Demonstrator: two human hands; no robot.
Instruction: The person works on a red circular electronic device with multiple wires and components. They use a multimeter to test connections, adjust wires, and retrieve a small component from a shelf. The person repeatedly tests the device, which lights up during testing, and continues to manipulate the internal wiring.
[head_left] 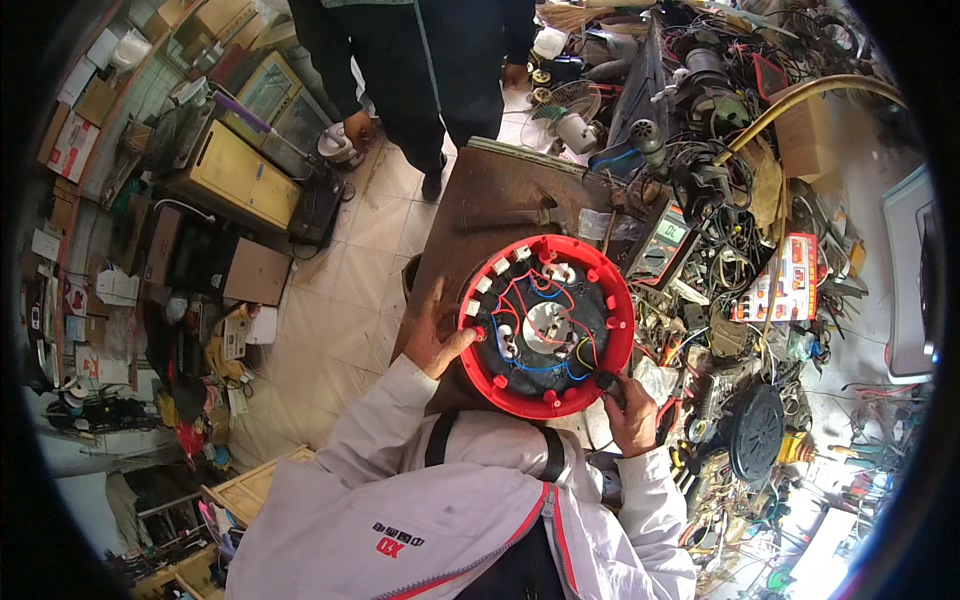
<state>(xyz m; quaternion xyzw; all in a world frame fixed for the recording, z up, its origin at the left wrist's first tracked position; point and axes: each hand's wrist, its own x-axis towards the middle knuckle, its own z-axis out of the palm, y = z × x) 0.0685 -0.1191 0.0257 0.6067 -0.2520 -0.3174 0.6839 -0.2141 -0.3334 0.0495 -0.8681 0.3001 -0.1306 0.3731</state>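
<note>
A round red appliance housing (622,345) rests at the near edge of the brown workbench, in front of my body. Inside its black base (535,376) run red and blue wires, with white connectors along the left and top of the rim and a silvery disc (548,327) in the middle. My left hand (432,345) grips the red rim from the left, its thumb over the edge. At the lower right of the rim, my right hand (632,418) is closed around a small black part (608,384), whose exact kind I cannot make out.
A hammer (520,216) lies on the workbench (450,232) beyond the housing. To the right are a multimeter (663,240) and heaped cables, tools and parts. Another person (420,70) stands beyond the bench. A yellow cabinet (240,180) and loaded shelves stand left.
</note>
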